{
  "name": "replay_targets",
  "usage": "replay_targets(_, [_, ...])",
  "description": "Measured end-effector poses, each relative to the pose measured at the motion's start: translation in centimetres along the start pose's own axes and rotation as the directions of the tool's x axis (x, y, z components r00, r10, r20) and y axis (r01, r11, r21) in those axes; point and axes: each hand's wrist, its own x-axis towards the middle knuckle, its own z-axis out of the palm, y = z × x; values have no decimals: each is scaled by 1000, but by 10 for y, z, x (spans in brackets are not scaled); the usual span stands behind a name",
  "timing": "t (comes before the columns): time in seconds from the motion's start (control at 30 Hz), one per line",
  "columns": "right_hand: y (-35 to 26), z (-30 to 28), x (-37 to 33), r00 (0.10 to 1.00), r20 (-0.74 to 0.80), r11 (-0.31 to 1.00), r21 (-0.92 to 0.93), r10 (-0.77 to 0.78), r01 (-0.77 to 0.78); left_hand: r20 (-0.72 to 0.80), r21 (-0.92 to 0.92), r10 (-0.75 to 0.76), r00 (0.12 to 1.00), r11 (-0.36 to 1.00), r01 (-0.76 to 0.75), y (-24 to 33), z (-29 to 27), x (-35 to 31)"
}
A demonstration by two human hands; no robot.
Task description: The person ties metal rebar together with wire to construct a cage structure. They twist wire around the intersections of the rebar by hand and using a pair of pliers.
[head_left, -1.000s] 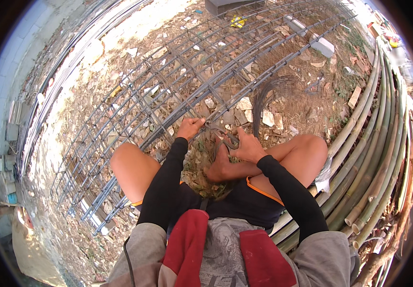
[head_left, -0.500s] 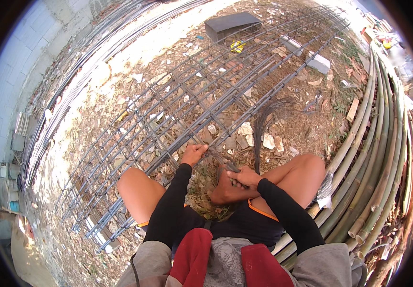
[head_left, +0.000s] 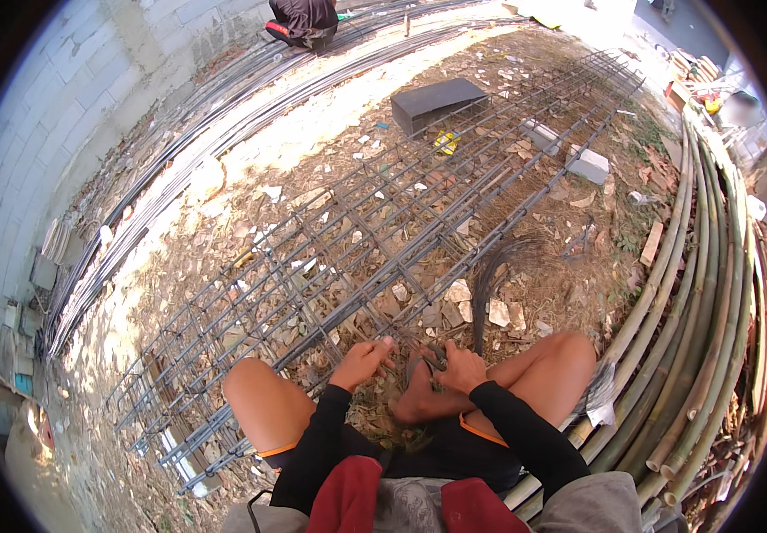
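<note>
A long cage of steel rebar (head_left: pixel 350 233) lies on the ground, running from near my left knee to the far right. My right hand (head_left: pixel 463 367) is closed round the dark handles of pincers (head_left: pixel 435 357), beside my bare foot and close to the cage's near edge. My left hand (head_left: pixel 364 363) hovers by that same edge, a short way left of the pincers. Its fingers are partly extended and apart, and I see nothing in them. A bundle of thin dark tie wire (head_left: pixel 487 277) lies just beyond my right hand.
Bamboo poles (head_left: pixel 701 302) are stacked along my right. Concrete blocks (head_left: pixel 589 165) sit at the cage's far part, with a dark box-shaped block (head_left: pixel 437 105) beyond it. Loose steel bars (head_left: pixel 148 213) run beside the left wall. A crouching person (head_left: pixel 303 22) is at the far top.
My left hand has come away from the rebar edge, its fingers loosening. My right hand has turned the pincers more upright. The view has tilted up, bringing the crouching person in.
</note>
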Motion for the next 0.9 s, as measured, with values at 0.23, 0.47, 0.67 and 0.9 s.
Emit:
replay_targets(0.23, [28, 12, 22, 757, 650, 553, 655, -63, -515, 88, 181, 240, 967, 951, -252, 47, -44, 0])
replay_targets(0.47, [-14, 0, -13, 956, -250, 974, -201, -155, 106, -474, -241, 188, 860, 912, -332, -3, -100, 18])
replay_targets(0.67, [7, 19, 0, 998, -20, 987, -150, 57, -59, -161, -591, -127, 979, 806, 7, -8, -55, 8])
replay_targets(0.9, [-28, 11, 3, 604, 790, 213, 611, -101, -763, 70, -387, -190, 979, 900, 202, -59, -5, 25])
